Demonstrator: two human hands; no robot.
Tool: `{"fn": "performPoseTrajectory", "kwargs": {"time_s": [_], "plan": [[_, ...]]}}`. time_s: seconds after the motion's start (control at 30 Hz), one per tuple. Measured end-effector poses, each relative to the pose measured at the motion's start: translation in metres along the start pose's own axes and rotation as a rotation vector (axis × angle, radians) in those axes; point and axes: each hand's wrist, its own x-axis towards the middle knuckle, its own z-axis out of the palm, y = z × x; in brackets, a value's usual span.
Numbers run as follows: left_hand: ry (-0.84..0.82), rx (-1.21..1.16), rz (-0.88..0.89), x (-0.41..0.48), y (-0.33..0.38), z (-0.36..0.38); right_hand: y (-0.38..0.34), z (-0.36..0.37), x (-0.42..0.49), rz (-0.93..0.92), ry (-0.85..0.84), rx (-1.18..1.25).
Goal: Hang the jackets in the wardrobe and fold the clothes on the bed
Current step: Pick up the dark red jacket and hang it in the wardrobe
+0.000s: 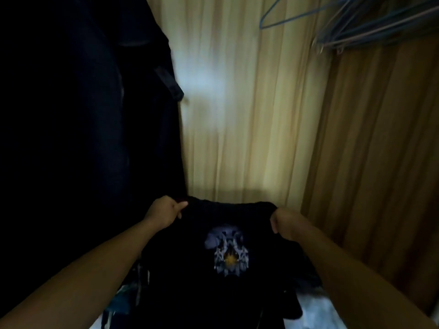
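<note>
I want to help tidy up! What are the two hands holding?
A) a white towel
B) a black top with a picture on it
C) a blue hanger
B: the left hand and right hand each grip the upper edge of the black top, and the blue hangers hang untouched at upper right.

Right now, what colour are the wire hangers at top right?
Blue; the thin wire hangers show best in the head view.
</note>
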Motion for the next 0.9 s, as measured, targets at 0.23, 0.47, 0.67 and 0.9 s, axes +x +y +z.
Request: {"fn": "performPoseTrajectory", "kwargs": {"time_s": [0.23,0.47,0.67,0.9], "plan": [[-0.096,-0.026,0.05,-0.004,0.002,-0.005,-0.007,0.004,-0.018,-0.044,0.073,0.281],[0.044,-0.251,0.367,-0.004,0.104,-0.065,-0.034,-0.12,-0.058,-0.106,0.466,0.441],[0.087,-0.332,0.546,-0.019,0.213,-0.137,-0.03,-0.24,-0.096,-0.09,0.738,0.91],[0.122,-0.342,0.681,-0.042,0.296,-0.205,-0.038,-0.328,-0.156,-0.359,1.008,1.555]]}}
